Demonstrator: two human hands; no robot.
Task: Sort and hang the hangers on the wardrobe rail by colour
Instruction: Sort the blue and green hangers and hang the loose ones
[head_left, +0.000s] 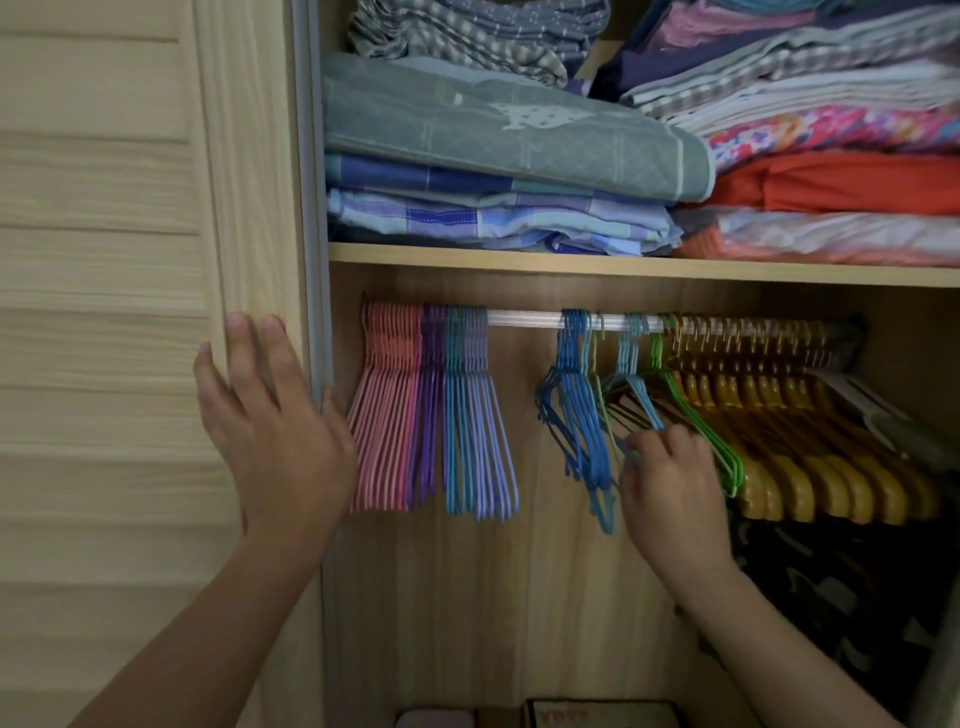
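Left hand (270, 431) flat, fingers straight, against pale louvred wooden wardrobe door (104, 312). Right hand (670, 483) pinches thin blue wire hanger (631, 384) mid-rail. Pink, purple, blue wire hangers (431, 415) bunched at white metal rail's (524, 318) left end; yellow wooden hangers (810, 447) toward its right end.

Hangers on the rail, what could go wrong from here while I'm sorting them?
1. The right hand grips a light blue hanger wedged between blue hangers and a green hanger; pulling may snag and unhook neighbours.
2. The wooden hangers are packed tight, leaving little room.
3. The left hand rests on the door, so fingers could get pinched.
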